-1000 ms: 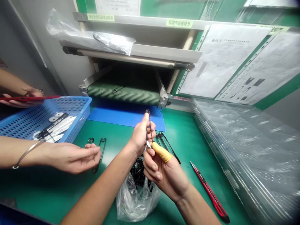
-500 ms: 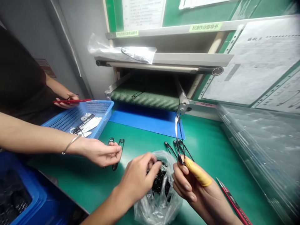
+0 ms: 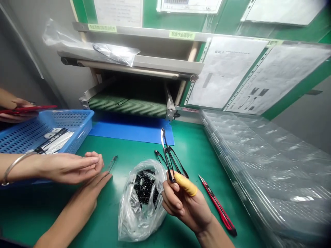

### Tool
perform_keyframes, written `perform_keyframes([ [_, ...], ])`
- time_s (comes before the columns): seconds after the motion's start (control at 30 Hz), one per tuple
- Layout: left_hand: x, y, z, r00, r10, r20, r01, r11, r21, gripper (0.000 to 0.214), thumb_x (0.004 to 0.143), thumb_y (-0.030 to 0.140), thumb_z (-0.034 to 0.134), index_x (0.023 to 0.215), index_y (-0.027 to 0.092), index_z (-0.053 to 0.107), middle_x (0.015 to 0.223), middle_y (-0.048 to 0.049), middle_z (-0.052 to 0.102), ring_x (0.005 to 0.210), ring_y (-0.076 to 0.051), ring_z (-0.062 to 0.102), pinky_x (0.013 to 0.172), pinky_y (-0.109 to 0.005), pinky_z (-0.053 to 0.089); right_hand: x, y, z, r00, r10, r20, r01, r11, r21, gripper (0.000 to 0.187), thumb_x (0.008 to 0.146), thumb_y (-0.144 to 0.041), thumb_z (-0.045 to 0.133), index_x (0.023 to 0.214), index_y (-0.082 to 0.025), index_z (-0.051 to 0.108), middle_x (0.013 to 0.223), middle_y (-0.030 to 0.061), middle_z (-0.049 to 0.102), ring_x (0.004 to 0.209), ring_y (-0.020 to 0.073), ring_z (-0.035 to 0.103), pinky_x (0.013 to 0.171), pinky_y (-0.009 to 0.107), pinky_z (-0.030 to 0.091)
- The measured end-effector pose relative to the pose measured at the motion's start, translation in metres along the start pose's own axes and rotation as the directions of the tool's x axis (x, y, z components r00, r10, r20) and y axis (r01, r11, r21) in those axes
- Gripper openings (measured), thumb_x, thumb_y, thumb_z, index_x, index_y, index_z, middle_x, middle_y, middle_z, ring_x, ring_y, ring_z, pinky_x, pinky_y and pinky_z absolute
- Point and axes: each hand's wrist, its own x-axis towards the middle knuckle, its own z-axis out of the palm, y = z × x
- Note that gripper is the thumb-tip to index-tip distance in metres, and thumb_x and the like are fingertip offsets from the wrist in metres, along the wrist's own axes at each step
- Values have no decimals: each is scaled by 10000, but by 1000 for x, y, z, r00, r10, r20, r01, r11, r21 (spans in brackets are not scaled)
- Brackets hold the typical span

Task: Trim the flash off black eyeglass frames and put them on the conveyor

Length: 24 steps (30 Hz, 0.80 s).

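Observation:
My right hand (image 3: 187, 203), a yellow finger cot on one digit, pinches a slim black loop-shaped part (image 3: 165, 151) upright. Several similar black loops (image 3: 177, 162) lie on the green table behind it. On the left, my left hand (image 3: 95, 191) reaches under a co-worker's hand (image 3: 77, 167), which hides part of it. A blurred black strip-like part (image 3: 113, 163) sticks out from my left fingertips, apparently in their grip. Between my hands stands a clear plastic bag (image 3: 126, 220) holding many small shiny black pieces (image 3: 146, 186).
A blue basket (image 3: 80, 134) with white and black parts stands at left; another hand there holds a red tool (image 3: 33, 109). A green conveyor belt (image 3: 139, 106) ends above a blue sheet (image 3: 129, 132). At right lie a red utility knife (image 3: 218, 205) and stacked clear trays (image 3: 258, 165).
The view has swung right. My left hand has left the bag and moved left to the black part beneath the co-worker's hand. My right hand still holds its loop.

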Motion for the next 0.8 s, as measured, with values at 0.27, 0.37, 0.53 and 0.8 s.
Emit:
perform_keyframes([
  [0.27, 4, 1, -45, 985, -49, -162, 30, 993, -118, 303, 847, 457, 552, 939, 189, 660, 762, -74, 655, 762, -234, 619, 666, -336, 524, -2, -2, -1, 997, -42, -70, 39, 998, -46, 280, 942, -367, 558, 740, -181, 502, 548, -56, 452, 403, 51, 238, 452, 192, 236],
  [0.37, -1, -8, -63, 975, -83, -206, 45, 982, -184, 266, 851, 416, 567, 939, 183, 660, 780, -74, 658, 751, -226, 611, 650, -327, 520, 1, -1, 1, 989, -51, -141, 43, 997, -59, 296, 927, -370, 583, 722, -175, 496, 550, -52, 468, 407, 51, 239, 446, 191, 225],
  [0.53, -11, -27, -99, 942, -167, -290, -14, 847, -531, 112, 854, 231, 588, 904, 152, 650, 848, -48, 646, 708, -143, 558, 628, -223, 491, 3, 1, 0, 991, 22, -128, -21, 1000, 9, 332, 905, -388, 608, 688, -172, 481, 512, -67, 419, 394, 51, 195, 432, 190, 216],
  [0.8, -14, -13, -106, 941, -328, -81, 174, 676, -716, 374, 946, 309, 298, 605, 183, 386, 530, 54, 284, 406, -70, 305, 393, -179, 313, 7, 11, 5, 983, 178, 45, -183, 970, 159, 326, 954, -369, 515, 694, -174, 498, 488, -72, 324, 400, 70, 176, 450, 201, 234],
])
